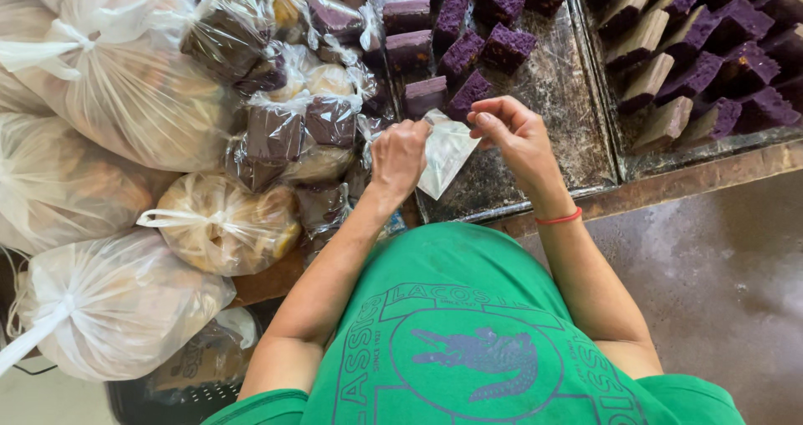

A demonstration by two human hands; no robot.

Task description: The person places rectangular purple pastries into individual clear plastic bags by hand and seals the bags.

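A small clear plastic bag [446,151] is being pinched between the left hand [396,157] and right hand [512,136], above the baking tray [552,153]. Many wrapped cakes [301,132] are already lying leftward; purple cake pieces [468,44] are waiting unwrapped. Tied white bags [109,74] are being kept far left.

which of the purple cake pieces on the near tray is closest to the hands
The dark purple cake square at the tray's near edge, just above the small clear plastic bag held by the left hand and right hand; the others sit farther back.
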